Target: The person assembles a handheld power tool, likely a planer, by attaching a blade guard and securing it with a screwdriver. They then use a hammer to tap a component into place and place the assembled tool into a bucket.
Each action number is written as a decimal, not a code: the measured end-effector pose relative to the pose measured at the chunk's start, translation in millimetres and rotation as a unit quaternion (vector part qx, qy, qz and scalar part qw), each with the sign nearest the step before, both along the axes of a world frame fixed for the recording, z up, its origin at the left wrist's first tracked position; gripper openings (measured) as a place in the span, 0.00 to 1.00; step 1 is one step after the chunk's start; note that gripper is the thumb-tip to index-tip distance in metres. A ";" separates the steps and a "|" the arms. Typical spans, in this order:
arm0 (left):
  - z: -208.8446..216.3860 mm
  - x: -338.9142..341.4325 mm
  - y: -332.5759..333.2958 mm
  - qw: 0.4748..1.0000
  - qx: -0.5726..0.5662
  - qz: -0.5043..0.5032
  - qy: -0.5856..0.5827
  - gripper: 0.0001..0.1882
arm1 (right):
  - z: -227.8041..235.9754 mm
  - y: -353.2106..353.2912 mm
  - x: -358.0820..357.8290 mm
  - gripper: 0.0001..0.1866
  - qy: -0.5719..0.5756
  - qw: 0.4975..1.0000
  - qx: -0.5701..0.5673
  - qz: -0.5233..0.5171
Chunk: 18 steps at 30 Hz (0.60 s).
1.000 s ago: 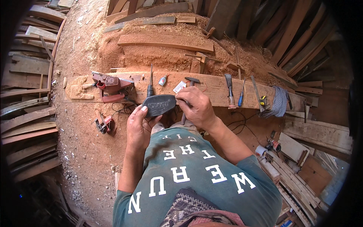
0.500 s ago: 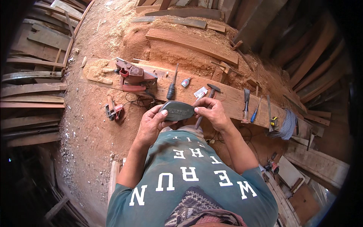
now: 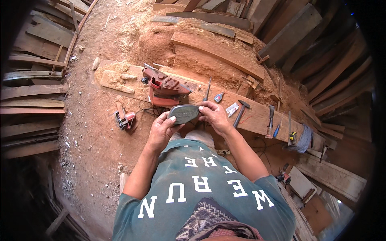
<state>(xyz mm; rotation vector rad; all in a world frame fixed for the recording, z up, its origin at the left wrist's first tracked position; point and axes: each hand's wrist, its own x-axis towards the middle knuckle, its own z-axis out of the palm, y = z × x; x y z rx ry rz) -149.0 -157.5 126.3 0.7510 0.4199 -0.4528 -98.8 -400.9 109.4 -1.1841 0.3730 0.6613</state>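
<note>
A dark grey, flat oval cover [image 3: 184,115] with raised marks on its face is held between my two hands, in front of my body. My left hand [image 3: 161,129] pinches its left end, thumb on top. At the opposite end my right hand [image 3: 216,117] closes thumb and fingers on the rim. Just beyond, a red electric planer [image 3: 165,85] rests on a long wooden bench [image 3: 257,119]. Past my right hand lie a screwdriver [image 3: 207,89], a small bottle [image 3: 218,97], a white packet [image 3: 232,109] and a hammer [image 3: 241,114].
Along the bench's right part are a chisel [image 3: 270,122], a blue-handled screwdriver [image 3: 276,130], a yellow tape measure [image 3: 293,136] and coiled rope [image 3: 306,139]. A small red power tool [image 3: 126,119] sits on the dusty ground. Stacked boards [image 3: 32,109] line the left.
The view has shifted, so the bench and tools appear farther right. The hammer now shows clear of my right hand. Both hands still hold the cover, which is tilted slightly differently.
</note>
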 end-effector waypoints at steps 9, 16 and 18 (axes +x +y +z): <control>-0.4 21.9 134.6 0.996 0.040 0.082 -0.001 0.17 | -76.9 119.5 12.9 0.30 -0.399 0.793 -0.409 0.209; -15.4 3.5 208.1 0.985 0.058 0.160 0.013 0.18 | -137.5 193.8 26.4 0.36 -0.415 0.702 -0.519 0.255; -16.9 -1.2 212.8 0.984 0.055 0.167 0.017 0.19 | -151.8 195.6 28.7 0.36 -0.431 0.685 -0.533 0.245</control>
